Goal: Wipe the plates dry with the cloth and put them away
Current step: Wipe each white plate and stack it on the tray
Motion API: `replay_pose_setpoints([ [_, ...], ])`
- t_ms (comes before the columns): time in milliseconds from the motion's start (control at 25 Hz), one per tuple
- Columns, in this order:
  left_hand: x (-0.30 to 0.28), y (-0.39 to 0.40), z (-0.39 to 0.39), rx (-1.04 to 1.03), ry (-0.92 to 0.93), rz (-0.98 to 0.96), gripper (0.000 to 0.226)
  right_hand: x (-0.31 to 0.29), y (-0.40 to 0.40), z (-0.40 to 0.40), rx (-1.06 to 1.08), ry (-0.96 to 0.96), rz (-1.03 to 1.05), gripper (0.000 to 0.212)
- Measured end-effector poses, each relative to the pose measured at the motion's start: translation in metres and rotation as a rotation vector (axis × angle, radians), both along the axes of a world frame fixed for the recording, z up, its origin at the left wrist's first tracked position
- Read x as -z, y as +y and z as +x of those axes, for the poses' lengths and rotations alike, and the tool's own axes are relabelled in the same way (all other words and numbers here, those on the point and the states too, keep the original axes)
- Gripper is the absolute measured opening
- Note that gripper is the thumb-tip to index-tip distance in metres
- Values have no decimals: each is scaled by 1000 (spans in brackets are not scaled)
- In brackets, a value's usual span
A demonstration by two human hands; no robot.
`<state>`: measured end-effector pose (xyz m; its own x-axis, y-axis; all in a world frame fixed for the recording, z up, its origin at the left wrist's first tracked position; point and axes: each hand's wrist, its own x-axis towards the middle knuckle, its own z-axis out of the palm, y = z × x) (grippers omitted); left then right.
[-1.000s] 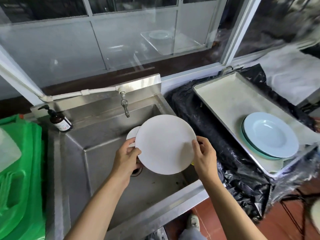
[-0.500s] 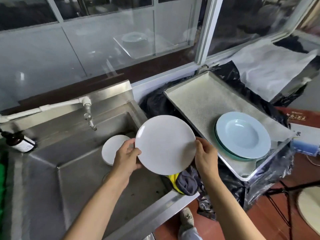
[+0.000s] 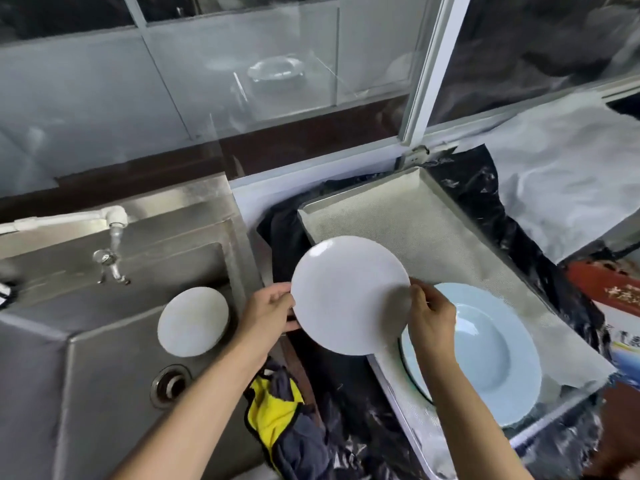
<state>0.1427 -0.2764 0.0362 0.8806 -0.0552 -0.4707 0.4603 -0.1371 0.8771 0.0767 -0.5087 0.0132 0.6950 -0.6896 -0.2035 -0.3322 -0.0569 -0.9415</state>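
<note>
- Writing: red box (image 3: 609, 289) at the right edge carries gold characters, too blurred to read. Printed panel below it, also unreadable.
- White plate (image 3: 349, 294) held in the air by both hands, tilted, over the gap between sink (image 3: 86, 375) and tray (image 3: 398, 216), its right part overlapping the tray's near-left corner.
- Left hand (image 3: 268, 311) grips the plate's left rim, thumb on top, fingers curled under.
- Right hand (image 3: 431, 317) pinches the right rim, thumb on the face, fingers behind.
- Tray: metal, lined with a pale mat, sits on black plastic sheet (image 3: 540, 271). Holds a stack of blue plates (image 3: 491, 355) at its near end, deep-welled one on top, a dark-rimmed edge showing beneath. Right hand is above the stack's left edge.
- Sink: steel basin holds a small white plate (image 3: 192, 322) leaning on the right wall, above the drain (image 3: 169, 384). Tap (image 3: 109, 261) on the back wall.
- Cloth (image 3: 277, 414), yellow and dark grey, bunched on the sink's right edge below the left forearm; neither hand touches it.
</note>
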Motion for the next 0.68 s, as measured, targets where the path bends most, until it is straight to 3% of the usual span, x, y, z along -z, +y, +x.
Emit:
replay_pose_setpoints([
  [400,43,-124,90,46,46,41,27,32,-120,104,-68,123,-186,30],
  [680,74,-167,122,93,92,91,22,67,-156,149,-142,227,-244,26],
])
